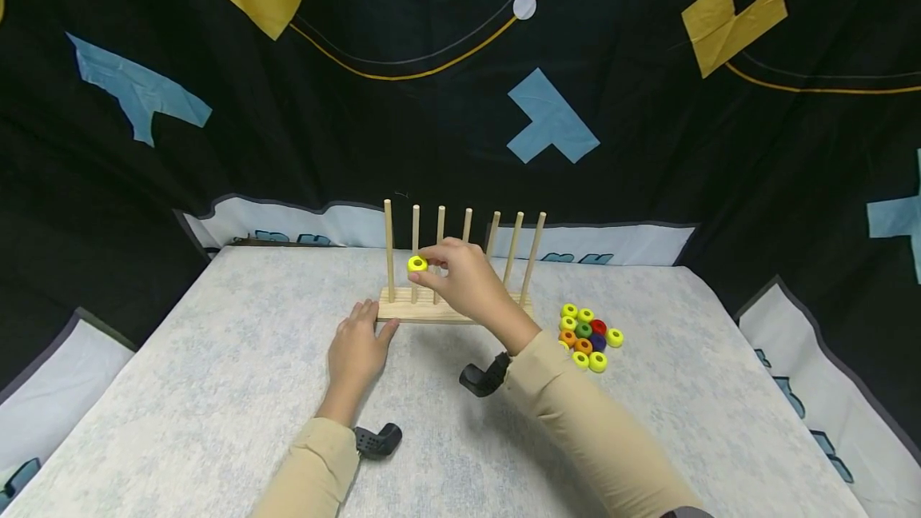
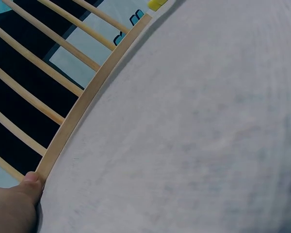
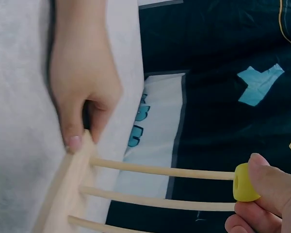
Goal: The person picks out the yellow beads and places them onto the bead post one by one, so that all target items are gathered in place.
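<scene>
Yellow bead [image 1: 414, 267], one: pinched in the right hand's [image 1: 466, 278] fingers, at their left tips; hole roughly along the upright pegs [image 1: 389, 250], near their left-end tops, contact unclear.
Peg rack [image 1: 432, 312], one: seven pegs; left hand [image 1: 354, 354] pinches left end.
Worktop [image 1: 216, 358], right: loose beads [image 1: 584, 330], visible seven yellow, two orange, one each red, green, blue.

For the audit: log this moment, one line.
right hand: pinches round yellow bead | left hand: grips pale wooden peg rack | multicoloured beads: tabletop
</scene>
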Demonstrator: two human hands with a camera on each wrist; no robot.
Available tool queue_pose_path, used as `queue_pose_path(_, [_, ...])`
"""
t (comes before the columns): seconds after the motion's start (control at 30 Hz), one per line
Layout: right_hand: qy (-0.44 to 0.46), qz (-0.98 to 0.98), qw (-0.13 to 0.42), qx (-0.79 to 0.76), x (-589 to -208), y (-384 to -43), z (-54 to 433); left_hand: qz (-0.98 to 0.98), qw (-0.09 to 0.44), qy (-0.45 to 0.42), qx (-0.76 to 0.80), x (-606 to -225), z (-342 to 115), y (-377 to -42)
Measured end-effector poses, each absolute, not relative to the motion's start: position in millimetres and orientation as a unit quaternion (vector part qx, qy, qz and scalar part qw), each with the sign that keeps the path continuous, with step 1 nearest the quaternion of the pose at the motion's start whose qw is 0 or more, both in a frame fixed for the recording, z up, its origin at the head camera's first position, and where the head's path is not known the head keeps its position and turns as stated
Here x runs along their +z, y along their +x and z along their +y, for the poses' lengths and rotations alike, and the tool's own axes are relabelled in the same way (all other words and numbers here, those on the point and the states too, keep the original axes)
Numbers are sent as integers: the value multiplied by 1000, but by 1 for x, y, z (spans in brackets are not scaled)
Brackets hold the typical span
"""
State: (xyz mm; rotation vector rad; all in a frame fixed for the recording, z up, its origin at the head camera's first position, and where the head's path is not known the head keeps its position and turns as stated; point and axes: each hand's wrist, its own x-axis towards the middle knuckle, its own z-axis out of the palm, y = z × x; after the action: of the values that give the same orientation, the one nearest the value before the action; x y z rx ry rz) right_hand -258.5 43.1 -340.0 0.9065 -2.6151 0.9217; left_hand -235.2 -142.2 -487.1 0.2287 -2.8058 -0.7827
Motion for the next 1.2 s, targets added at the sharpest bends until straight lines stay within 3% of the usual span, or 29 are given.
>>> queue_pose_path(0.7, [255, -900, 123, 332, -289, -280, 9, -950, 127, 77, -275, -488, -144, -236])
queue_pose_path(1.2, [239, -908, 141, 314, -276, -299, -12, -949, 127, 75, -278, -488, -146, -238])
